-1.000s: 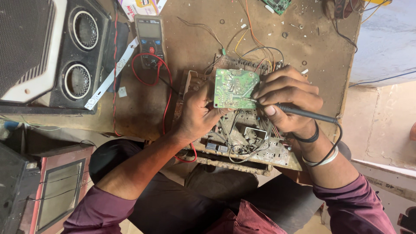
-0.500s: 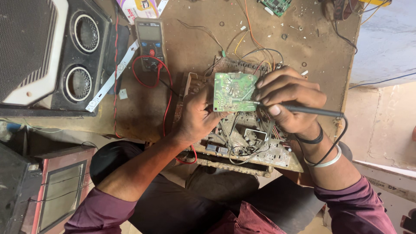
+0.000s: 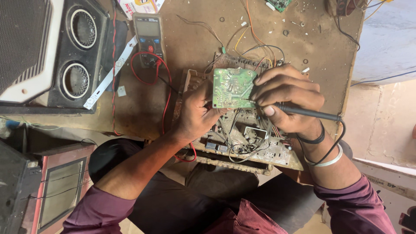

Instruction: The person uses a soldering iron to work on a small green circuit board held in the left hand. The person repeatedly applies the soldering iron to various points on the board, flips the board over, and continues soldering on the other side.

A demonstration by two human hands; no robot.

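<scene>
My left hand (image 3: 197,113) grips the left edge of a small green circuit board (image 3: 232,86) and holds it tilted up, solder side facing me. My right hand (image 3: 286,97) is closed around a black soldering iron (image 3: 310,112), whose tip touches the board's lower right area. Under both hands lies a larger circuit board (image 3: 260,149) crowded with components and tangled wires, resting on the brown workbench (image 3: 195,39) at its near edge. A black cord runs from the iron past my right wrist.
A black speaker box (image 3: 65,52) with two round cones stands at the left. A multimeter (image 3: 148,37) with red and black leads lies behind my left hand, beside a white strip (image 3: 108,73). Loose wires, washers and another green board (image 3: 279,4) are scattered at the back.
Both hands and the green board hold nearly the same place; the iron tip stays on the board. The view has shifted only slightly.
</scene>
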